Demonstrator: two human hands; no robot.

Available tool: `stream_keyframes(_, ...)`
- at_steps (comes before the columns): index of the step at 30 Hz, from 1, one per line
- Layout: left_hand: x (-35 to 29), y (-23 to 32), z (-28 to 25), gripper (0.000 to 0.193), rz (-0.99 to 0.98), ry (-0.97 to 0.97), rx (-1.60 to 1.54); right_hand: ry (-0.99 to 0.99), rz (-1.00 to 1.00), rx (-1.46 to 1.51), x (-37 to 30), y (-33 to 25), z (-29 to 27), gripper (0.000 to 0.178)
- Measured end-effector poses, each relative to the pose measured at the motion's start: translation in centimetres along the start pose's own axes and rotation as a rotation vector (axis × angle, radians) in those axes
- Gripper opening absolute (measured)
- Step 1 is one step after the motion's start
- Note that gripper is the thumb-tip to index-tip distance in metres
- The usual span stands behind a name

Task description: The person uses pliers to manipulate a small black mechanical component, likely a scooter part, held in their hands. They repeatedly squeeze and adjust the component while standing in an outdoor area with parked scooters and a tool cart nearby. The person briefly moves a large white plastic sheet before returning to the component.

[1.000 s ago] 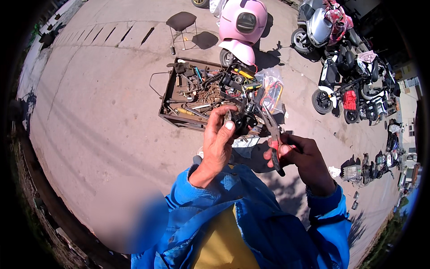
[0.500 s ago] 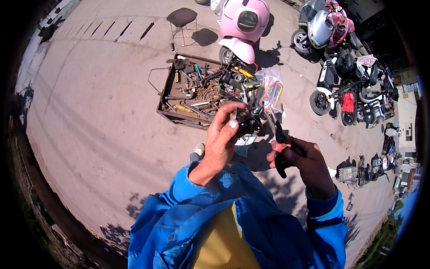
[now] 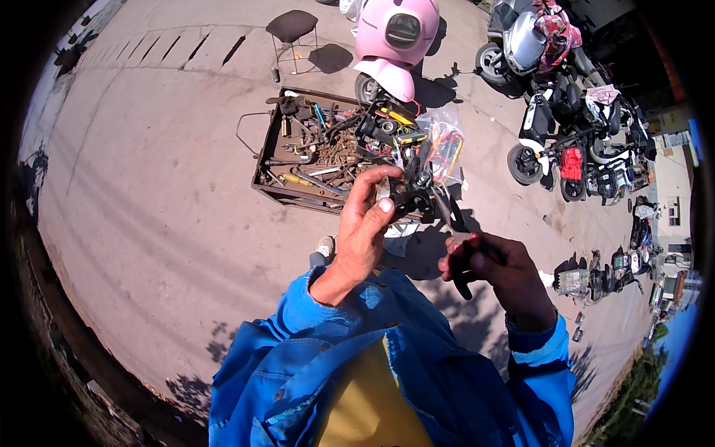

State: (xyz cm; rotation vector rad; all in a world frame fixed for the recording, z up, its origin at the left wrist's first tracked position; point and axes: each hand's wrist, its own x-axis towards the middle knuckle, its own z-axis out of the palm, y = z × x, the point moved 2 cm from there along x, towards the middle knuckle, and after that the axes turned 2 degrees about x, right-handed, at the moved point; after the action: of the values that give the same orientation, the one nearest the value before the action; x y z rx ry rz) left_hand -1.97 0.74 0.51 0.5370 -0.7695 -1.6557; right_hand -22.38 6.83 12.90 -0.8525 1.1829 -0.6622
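Observation:
My left hand is closed around a black mechanical part, thumb and fingers on its left side. A small metallic piece shows on the part's upper right. In my right hand is a pair of pliers with black handles. Their metal jaws point up and away from me, against or very close to the part's right side; whether they grip anything is hard to see. Both hands are raised in front of my chest, nearer to me than the metal tool tray.
Tools, rusty bolts and a black box fill the tray, beside a clear plastic bag of wires. Behind stand a pink scooter and a dark stool. More scooters are parked on the right. My shoe is below.
The pliers' handles have come closer together and my right hand has tipped slightly. My left hand keeps hold of the black part. The whole scene has shifted a little left.

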Motion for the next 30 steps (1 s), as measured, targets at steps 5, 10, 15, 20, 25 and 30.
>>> stream_keyframes(5,0.2,0.3,0.2,0.046,-0.003,0.031,0.017,-0.003,-0.001,0.011,0.2,0.3,-0.1,0.036)
stream_keyframes(10,0.4,-0.5,-0.3,0.049,0.018,-0.014,-0.004,0.017,-0.001,0.011,0.3,0.1,-0.2,0.036)
stream_keyframes(15,0.6,-1.3,-1.0,0.05,0.045,-0.028,-0.02,0.017,0.019,0.016,0.3,0.3,-0.3,0.036)
stream_keyframes(20,0.5,-0.8,-0.4,0.051,0.007,0.001,-0.113,-0.003,0.023,0.027,0.4,0.3,-0.2,0.036)
stream_keyframes(25,0.5,-0.8,-0.6,0.05,-0.058,0.006,-0.156,-0.011,0.044,0.013,0.3,-0.1,0.2,0.037)
stream_keyframes(30,0.5,-1.1,-0.7,0.047,-0.084,0.027,-0.188,-0.062,0.043,0.037,0.7,0.4,0.2,0.041)
